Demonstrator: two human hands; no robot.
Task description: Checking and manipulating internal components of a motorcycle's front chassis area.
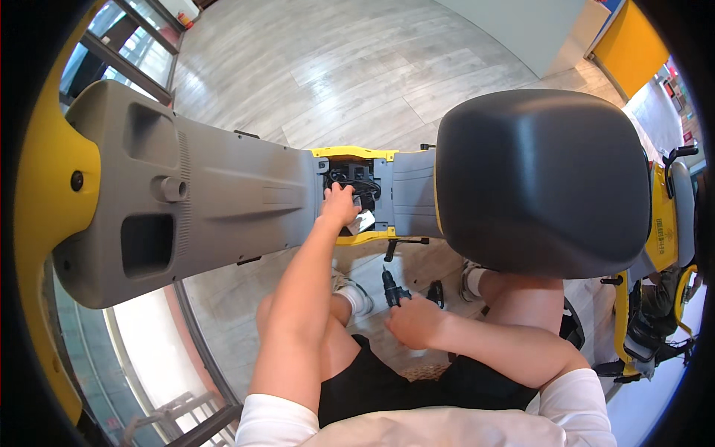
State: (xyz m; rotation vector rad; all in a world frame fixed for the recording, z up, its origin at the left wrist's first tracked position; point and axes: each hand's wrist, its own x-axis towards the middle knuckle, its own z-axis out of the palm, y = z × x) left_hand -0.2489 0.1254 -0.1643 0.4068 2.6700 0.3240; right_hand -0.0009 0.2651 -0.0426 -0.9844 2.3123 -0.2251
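A yellow and grey electric scooter stands across the view, with its floorboard compartment point(376, 195) uncovered. My left hand point(340, 205) reaches down into it, fingers bent and close together. Their tips are partly hidden, so what they grip is unclear. Black cables point(359, 183) bunch beyond the fingers, and a shiny silver part point(363, 221) lies beside the hand. Lower down, between my knees, my right hand point(417, 320) is closed round the handle of a black cordless drill point(392, 287). Its bit points away from me, toward the scooter.
The black seat point(544, 182) rises to the right of the compartment, and the grey front panel point(141, 197) spreads to the left. A small black object point(436, 293) lies on the floor near the drill. Another yellow scooter point(661, 223) stands at far right, glass doors at left.
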